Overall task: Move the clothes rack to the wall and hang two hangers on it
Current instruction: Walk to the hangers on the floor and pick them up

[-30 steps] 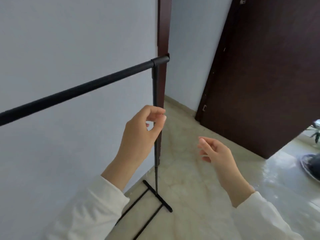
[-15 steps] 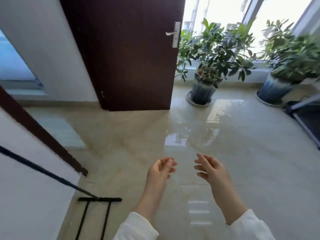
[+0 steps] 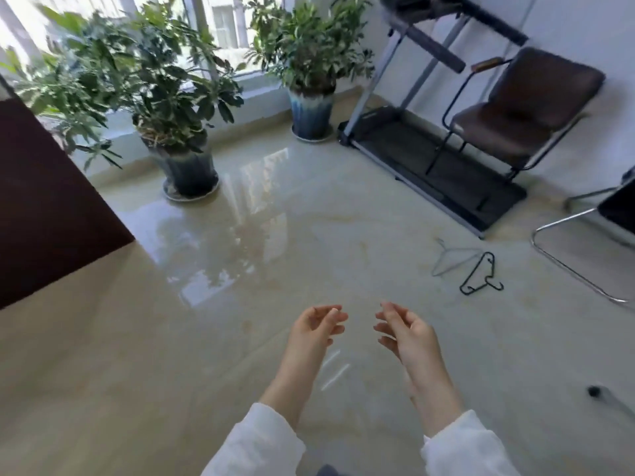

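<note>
Two wire hangers lie flat on the shiny floor to the right of centre: a black hanger and, just behind it to the left, a pale grey hanger. My left hand and my right hand hover side by side low in the middle, both empty with fingers loosely curled and apart. The hangers are well ahead and to the right of my right hand. The clothes rack is out of view.
A dark brown door stands at the left. Two potted plants sit by the window. A treadmill and a brown chair line the right wall; another chair's chrome frame is at the far right.
My view has swung right, away from the rack and wall, past the door to the window side. My left hand let go of the rack's upright; both hands are now empty.
</note>
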Demonstrator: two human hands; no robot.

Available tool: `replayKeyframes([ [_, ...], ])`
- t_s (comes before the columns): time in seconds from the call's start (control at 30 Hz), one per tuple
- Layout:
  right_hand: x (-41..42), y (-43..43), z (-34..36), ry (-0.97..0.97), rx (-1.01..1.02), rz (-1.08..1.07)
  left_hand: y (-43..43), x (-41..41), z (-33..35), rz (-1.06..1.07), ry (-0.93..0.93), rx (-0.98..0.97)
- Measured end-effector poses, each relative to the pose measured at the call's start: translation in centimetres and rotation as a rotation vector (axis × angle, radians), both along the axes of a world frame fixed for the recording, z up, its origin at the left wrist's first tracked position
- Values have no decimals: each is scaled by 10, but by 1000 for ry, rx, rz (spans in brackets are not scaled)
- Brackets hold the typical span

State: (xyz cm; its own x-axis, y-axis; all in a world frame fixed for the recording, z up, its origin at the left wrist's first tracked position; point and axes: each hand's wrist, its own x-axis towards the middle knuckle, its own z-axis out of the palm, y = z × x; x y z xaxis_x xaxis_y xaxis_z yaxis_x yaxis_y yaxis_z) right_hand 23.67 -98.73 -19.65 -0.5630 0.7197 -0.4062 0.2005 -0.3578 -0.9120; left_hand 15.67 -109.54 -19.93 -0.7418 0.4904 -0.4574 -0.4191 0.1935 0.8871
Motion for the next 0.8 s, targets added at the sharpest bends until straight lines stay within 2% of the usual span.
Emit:
replayKeyframes([
  [0.37,81,158,-27,-20,-27,-510,215,34,-13,-472,10,-27],
  [0.57,59,251,-22,-30,7,-654,323,8,-8,-611,3,27],
  [0.8,3,364,-13,-51,2,-702,443,-48,-4,-678,-25,56],
])
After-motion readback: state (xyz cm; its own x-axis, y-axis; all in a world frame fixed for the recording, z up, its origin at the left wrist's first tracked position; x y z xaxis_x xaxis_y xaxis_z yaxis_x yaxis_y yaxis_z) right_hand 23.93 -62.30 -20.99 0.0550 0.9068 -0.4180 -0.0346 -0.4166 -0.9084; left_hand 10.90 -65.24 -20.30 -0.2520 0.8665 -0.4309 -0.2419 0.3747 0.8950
